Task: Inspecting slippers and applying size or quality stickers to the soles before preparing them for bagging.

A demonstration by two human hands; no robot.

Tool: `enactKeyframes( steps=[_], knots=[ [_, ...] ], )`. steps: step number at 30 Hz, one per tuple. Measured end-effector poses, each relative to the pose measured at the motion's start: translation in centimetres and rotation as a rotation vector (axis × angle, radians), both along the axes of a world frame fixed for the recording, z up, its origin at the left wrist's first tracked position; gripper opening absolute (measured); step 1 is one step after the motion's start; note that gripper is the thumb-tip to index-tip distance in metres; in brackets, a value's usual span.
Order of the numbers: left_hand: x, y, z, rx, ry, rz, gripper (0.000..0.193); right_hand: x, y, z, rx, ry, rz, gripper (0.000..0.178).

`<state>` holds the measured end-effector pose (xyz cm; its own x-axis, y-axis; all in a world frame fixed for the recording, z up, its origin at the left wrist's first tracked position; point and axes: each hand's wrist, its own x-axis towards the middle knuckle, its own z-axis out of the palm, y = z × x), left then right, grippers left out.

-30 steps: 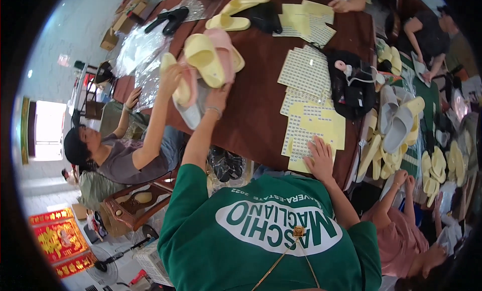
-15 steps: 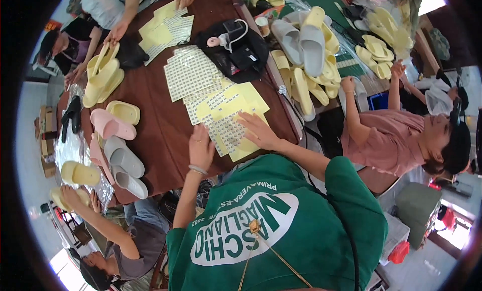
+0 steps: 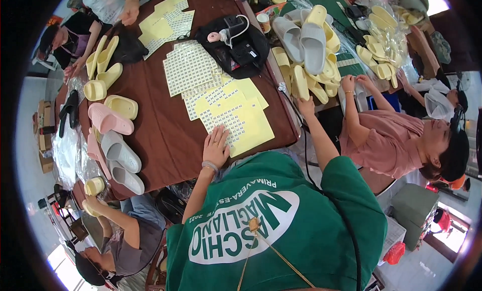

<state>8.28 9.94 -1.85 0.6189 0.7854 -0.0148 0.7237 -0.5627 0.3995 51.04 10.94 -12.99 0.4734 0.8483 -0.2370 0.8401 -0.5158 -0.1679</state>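
Note:
My left hand (image 3: 217, 146) lies flat, fingers outstretched, at the lower left edge of a yellow sticker sheet (image 3: 253, 135). That sheet is partly peeled, with rows of small printed labels still on it. Off to the right, my right hand (image 3: 306, 108) has its fingers closed on the near end of a pale yellow slipper (image 3: 300, 84). This slipper is at the front of a heap of yellow slippers, with a pair of grey slippers (image 3: 312, 49) on top. More label sheets (image 3: 188, 69) overlap in a stack just beyond my left hand.
A black bag (image 3: 213, 37) with small devices rests on the brown tablecloth (image 3: 160, 120). Pink slippers (image 3: 108, 118), grey ones (image 3: 120, 151) and yellow ones line the left side. Co-workers sit left and right. A black cable (image 3: 307, 155) runs beside my right arm.
My right hand has left the sticker sheet and reached right to the yellow slipper. My left hand has shifted slightly right and nearer. At the far left, a co-worker's hand has let go of yellow slippers.

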Motion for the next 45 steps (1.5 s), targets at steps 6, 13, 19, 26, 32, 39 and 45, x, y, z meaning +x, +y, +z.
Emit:
enactKeyframes(
  steps=[6, 13, 19, 26, 32, 39, 45],
  knots=[
    [0.0, -0.1, -0.1, 0.007, 0.014, 0.014, 0.056, 0.5, 0.4, -3.0, -0.204, 0.219, -0.166, 0.058],
    [-0.9, -1.0, -0.3, -0.001, 0.019, 0.049, 0.057, -0.7, 0.4, -2.9, 0.008, 0.156, -0.068, 0.056],
    [0.0, 0.0, 0.1, 0.015, -0.009, 0.01, 0.058, 3.6, -1.0, -5.9, -0.017, 0.049, -0.091, 0.053],
    [-0.2, -0.5, -0.2, -0.001, -0.005, 0.025, 0.057, -0.3, 1.0, -1.3, -0.411, 0.02, -0.053, 0.052],
    [-0.1, -0.3, -0.1, 0.002, -0.01, 0.012, 0.057, 0.6, -0.9, 0.7, 0.212, -0.048, -0.025, 0.033],
    [-0.4, -0.5, -0.1, 0.017, 0.014, 0.026, 0.06, -0.7, -2.1, 9.5, 0.715, -0.11, 0.006, 0.031],
    [-0.4, -0.6, -0.5, 0.009, -0.026, 0.048, 0.063, -1.3, -1.0, 16.6, 0.848, -0.084, 0.006, 0.034]
  ],
)
